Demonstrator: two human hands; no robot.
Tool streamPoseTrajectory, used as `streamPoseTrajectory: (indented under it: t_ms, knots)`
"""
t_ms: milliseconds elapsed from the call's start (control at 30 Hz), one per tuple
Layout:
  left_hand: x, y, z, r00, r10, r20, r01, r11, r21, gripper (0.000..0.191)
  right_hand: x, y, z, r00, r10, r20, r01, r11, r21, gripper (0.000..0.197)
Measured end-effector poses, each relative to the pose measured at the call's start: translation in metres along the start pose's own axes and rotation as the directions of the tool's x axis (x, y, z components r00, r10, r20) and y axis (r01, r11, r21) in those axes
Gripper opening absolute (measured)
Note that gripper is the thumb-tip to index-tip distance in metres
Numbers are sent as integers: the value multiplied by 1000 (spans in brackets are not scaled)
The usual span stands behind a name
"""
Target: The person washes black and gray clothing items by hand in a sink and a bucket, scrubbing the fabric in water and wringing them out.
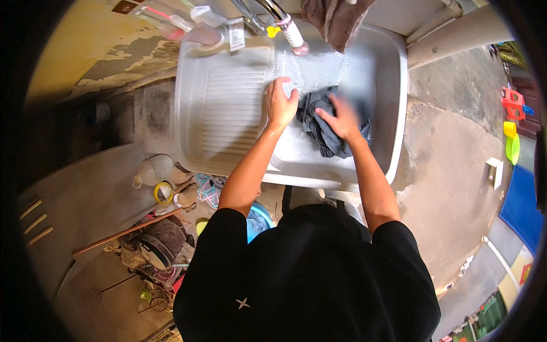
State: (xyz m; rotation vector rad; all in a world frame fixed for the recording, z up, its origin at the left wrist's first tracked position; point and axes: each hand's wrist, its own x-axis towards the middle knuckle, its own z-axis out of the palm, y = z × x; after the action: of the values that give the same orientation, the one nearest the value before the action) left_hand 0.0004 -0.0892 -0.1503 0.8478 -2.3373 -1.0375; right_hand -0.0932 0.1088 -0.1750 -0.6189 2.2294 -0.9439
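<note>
A wet, bunched dark grey garment (321, 130) lies in the basin of a pale laundry sink (307, 171). My right hand (344, 120) is on top of it, thumb and fingers gripping the fabric; some of the fingers are blurred. To the left, my left hand (281, 104) is by the inner edge of the ridged washboard (233, 111), thumb apart from curled fingers. I see a whitish, shiny patch between that thumb and fingers, probably water or foam. Shallow water covers the basin floor around the garment.
A chrome faucet (280, 15) with a white-and-pink nozzle (295, 38) reaches over the back of the sink. Beside it hangs a brown cloth (335, 21). Brushes and a cup (205, 34) stand at the back left corner. Below sits a blue tub (258, 220) with fabric inside.
</note>
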Motion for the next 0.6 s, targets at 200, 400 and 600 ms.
streamPoseTrajectory:
  t_ms: [200, 400, 600]
  knots:
    - [126, 26, -34, 894, 385, -230, -327, 910, 253, 66, -22, -24, 7, 979, 193, 63, -183, 974, -131, 95]
    - [180, -19, -21, 979, 87, 183, -179, 795, 579, 70, -34, -7, 29, 976, 208, 59, -195, 965, -175, 92]
    - [67, 6, 11, 966, 255, -46, -222, 907, 358, 73, -50, 20, 22, 969, -13, -246, -44, 973, -225, 68]
